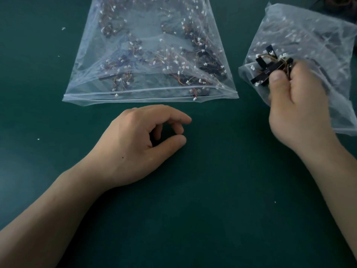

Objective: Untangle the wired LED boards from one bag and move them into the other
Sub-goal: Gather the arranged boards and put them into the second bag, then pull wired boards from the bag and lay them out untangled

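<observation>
A large clear zip bag (148, 29) lies in the upper middle, filled with tangled black LED boards, thin wires and white connectors. A second, crumpled clear bag (313, 35) lies at the upper right. My right hand (295, 107) is over the near left corner of that bag, closed on a clump of black LED boards (270, 68) with wires and white plugs. My left hand (139, 144) rests on the mat below the large bag's zip edge, fingers loosely curled, holding nothing.
The dark green mat (212, 190) covers the whole surface. Small white specks (63, 28) lie scattered on it. Dark wires (340, 2) show at the top right corner behind the crumpled bag.
</observation>
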`<state>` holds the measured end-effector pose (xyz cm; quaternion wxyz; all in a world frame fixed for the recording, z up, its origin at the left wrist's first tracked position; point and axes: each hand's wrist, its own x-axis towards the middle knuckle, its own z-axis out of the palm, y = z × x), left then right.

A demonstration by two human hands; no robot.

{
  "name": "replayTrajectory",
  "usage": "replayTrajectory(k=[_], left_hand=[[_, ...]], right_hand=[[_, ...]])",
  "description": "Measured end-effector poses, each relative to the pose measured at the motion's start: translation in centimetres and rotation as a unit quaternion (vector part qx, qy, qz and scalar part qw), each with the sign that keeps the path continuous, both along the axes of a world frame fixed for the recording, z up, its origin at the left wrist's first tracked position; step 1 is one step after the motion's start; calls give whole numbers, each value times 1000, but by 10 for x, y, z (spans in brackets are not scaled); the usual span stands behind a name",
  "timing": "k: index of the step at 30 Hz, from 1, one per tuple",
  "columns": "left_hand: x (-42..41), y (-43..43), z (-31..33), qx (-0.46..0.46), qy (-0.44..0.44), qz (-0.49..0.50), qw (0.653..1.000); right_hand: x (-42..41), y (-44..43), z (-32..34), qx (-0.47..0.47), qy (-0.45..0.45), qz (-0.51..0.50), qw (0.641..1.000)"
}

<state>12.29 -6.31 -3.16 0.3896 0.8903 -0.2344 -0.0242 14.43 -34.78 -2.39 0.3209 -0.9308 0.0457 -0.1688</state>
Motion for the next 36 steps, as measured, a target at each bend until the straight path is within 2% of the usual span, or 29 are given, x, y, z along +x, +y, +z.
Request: replayTrajectory(k=[7, 11, 13, 15, 18, 23, 31, 34, 36], left_hand=[[0, 0, 0, 2, -6, -5, 1000], [0, 1, -1, 3, -11, -9, 1000], [1, 0, -1, 4, -14, -10, 1000], [0, 0, -1, 5, -16, -11, 1000], [0, 0, -1, 7, -20, -12, 1000], [0, 0, -1, 8, -23, -10, 1000], [0, 0, -2, 9, -37, -8, 999], [1, -1, -3, 29, -83, 7, 996], [2, -1, -4, 57, -117, 42, 991]], right_hand=[[0, 4, -3, -68, 74, -52, 994], [-1, 4, 0, -158, 94, -91, 979], [-2, 5, -1, -198, 83, -112, 970], [-4, 6, 1, -216, 34, -109, 970], [-4, 5, 5, -150, -18, -87, 985], [-6, 9, 4, -27, 25, -46, 998], [-7, 13, -4, -142, 45, -26, 989], [-10, 15, -5, -172, 38, -25, 984], [-13, 17, -2, -165, 2, -25, 986]])
